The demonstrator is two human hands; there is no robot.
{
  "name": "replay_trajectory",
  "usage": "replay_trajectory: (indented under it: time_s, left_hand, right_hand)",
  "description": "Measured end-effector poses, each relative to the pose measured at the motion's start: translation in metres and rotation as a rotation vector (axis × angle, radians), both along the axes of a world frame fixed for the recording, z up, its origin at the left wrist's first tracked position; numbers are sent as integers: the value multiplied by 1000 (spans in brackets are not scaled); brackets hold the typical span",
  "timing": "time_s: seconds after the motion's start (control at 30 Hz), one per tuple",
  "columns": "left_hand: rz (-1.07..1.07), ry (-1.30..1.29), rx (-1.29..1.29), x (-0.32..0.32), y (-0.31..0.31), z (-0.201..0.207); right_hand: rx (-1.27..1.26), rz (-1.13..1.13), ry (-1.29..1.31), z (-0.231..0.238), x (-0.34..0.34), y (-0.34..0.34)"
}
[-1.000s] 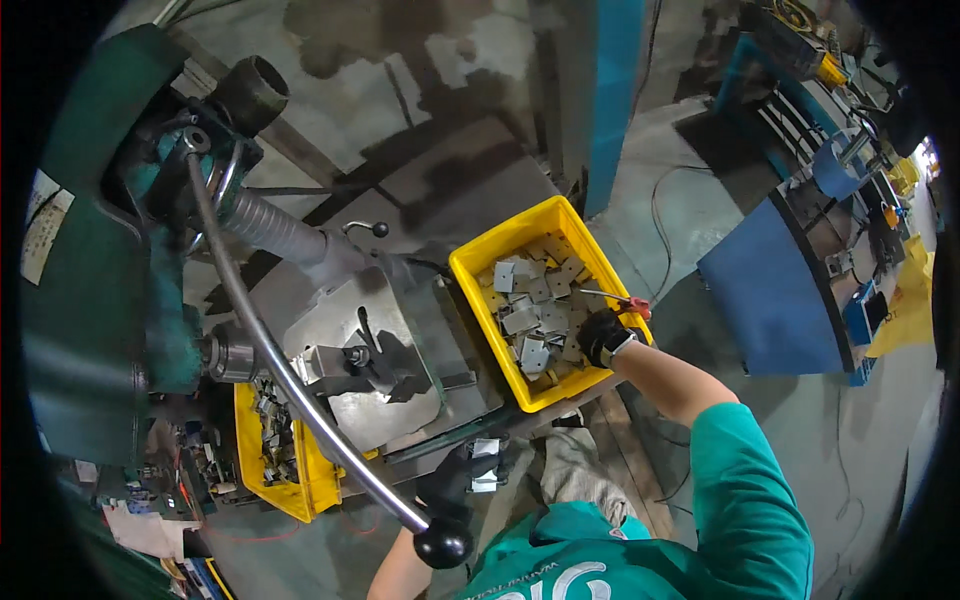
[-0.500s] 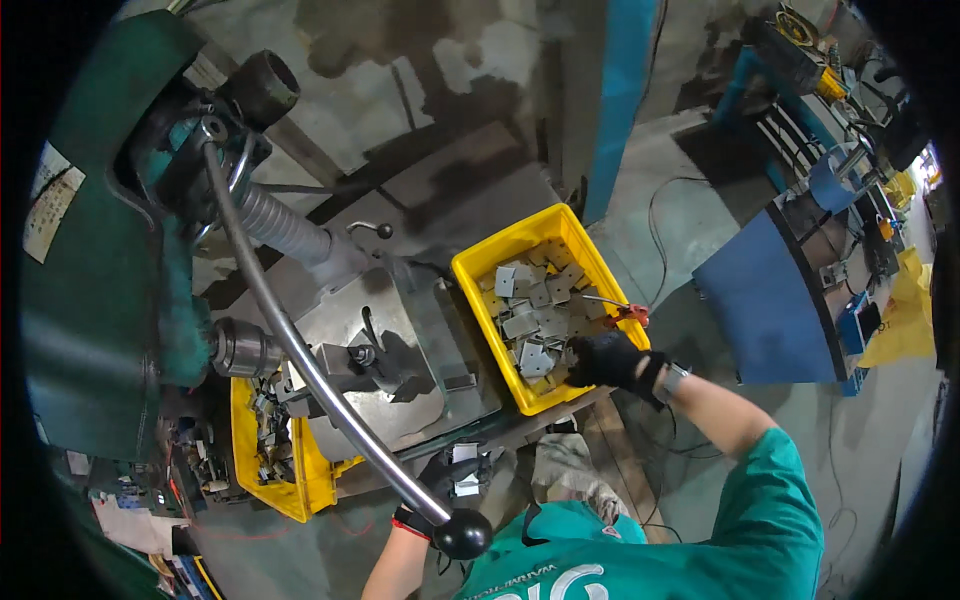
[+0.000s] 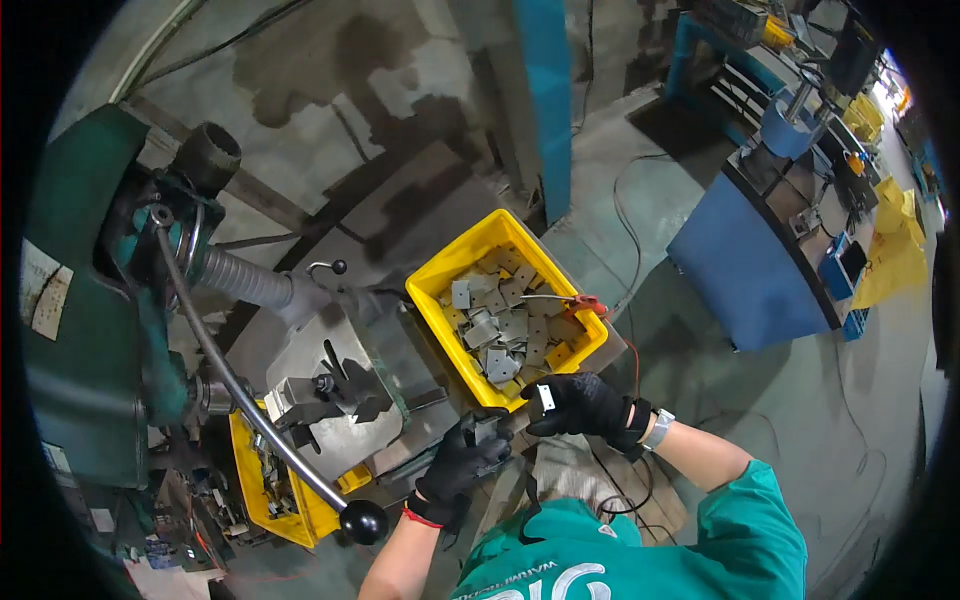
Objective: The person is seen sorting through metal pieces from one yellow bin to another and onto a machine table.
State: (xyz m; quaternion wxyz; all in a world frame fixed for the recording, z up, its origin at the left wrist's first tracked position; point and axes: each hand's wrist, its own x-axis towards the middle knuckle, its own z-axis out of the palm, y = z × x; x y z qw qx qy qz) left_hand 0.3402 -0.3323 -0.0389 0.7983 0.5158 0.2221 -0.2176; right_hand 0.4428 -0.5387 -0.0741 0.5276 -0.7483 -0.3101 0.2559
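Observation:
Both my hands wear black gloves and are close together at the near edge of the yellow bin [image 3: 425,287]. My right hand [image 3: 585,407] is closed around a small bright metal bracket [image 3: 546,398], just outside the bin's near right corner. Beside it, my left hand [image 3: 458,462] grips a grey metal piece [image 3: 487,431], mostly hidden by the fingers; it looks like another bracket. Many bent metal brackets with holes [image 3: 500,325] lie heaped in the bin. A red-handled tool [image 3: 585,303] with a pale rod rests across the bin's right side.
To the left stands a green drilling machine [image 3: 85,330] with a long lever ending in a black knob [image 3: 364,522]. A clamping fixture [image 3: 330,390] sits on its metal table. A second yellow bin [image 3: 312,515] holds parts below. A blue cabinet [image 3: 745,260] stands right.
My right hand has come out of the yellow bin with a bracket, moving left and nearer. My left hand has risen toward it from beside the lever knob. The whole view has shifted.

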Motion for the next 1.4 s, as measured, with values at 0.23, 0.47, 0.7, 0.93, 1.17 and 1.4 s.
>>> replay_trajectory:
  time_s: [0.23, 0.47, 0.7, 0.93, 1.17, 1.4]
  left_hand:
    - [-58, -30, 53, 6, -9, -6]
    - [-94, -150, 283, 15, -21, 2]
    - [-86, -301, 440, 20, -44, 7]
    - [-147, -184, 676, 26, -31, 11]
    - [156, 220, -293, 20, -8, -8]
    - [136, 302, -719, 13, 17, -54]
  right_hand:
    - [1, -42, 85, 5, -6, -8]
    - [-30, 4, 106, 1, -7, -11]
    - [62, 4, -167, -7, -14, -7]
    - [30, 52, 318, -13, -13, -4]
    - [212, 42, 748, -18, -2, -19]
    - [357, 99, 675, -18, -11, 3]
